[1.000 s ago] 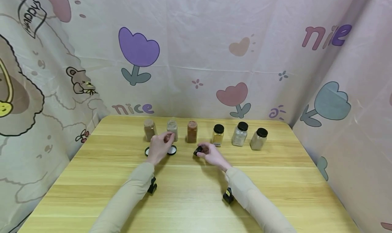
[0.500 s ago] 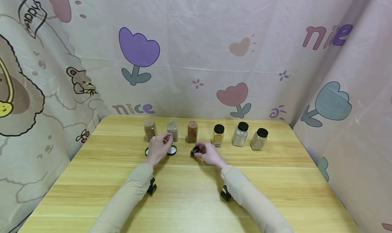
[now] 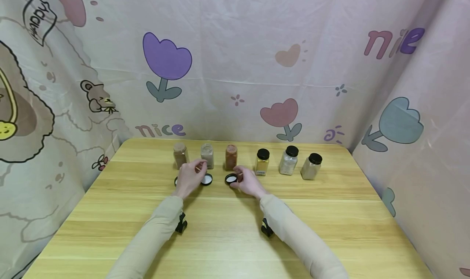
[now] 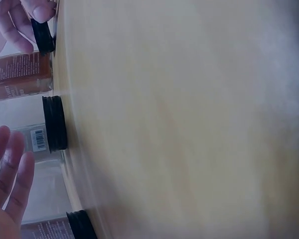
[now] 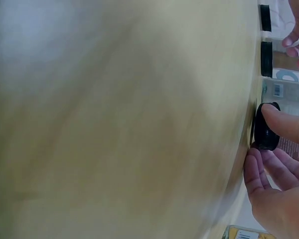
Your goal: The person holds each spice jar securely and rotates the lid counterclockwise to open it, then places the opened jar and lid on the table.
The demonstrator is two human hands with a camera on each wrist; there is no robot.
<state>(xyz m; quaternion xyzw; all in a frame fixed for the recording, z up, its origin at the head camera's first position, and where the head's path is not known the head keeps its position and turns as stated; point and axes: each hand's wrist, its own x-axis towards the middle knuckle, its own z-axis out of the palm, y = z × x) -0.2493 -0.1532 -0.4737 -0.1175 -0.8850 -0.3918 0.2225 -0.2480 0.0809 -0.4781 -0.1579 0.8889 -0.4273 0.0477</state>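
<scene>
My right hand (image 3: 250, 182) pinches a black jar lid (image 3: 231, 178) by its edge, white inside facing up, low over the table in front of an uncapped jar of reddish-brown powder (image 3: 231, 158). In the right wrist view the thumb lies across the black lid (image 5: 267, 127), fingertips beneath near the tabletop. My left hand (image 3: 190, 177) holds nothing and hovers with loosely bent fingers before an uncapped jar of pale grey powder (image 3: 207, 153). Beside it lie two more lids, one with its white inside up (image 3: 206, 179), the other lid (image 3: 176, 181) partly hidden by that hand.
At the far left stands an uncapped jar of brownish powder (image 3: 180, 154). To the right are three black-capped jars: a yellow one (image 3: 262, 164), a whitish one (image 3: 288, 164) and a greyish one (image 3: 310, 169). A printed curtain (image 3: 227, 58) hangs behind the wooden table (image 3: 227, 238).
My right hand has moved a little left with the lid and tipped it from on edge to nearly flat, white side up. The left hand has stayed nearly still.
</scene>
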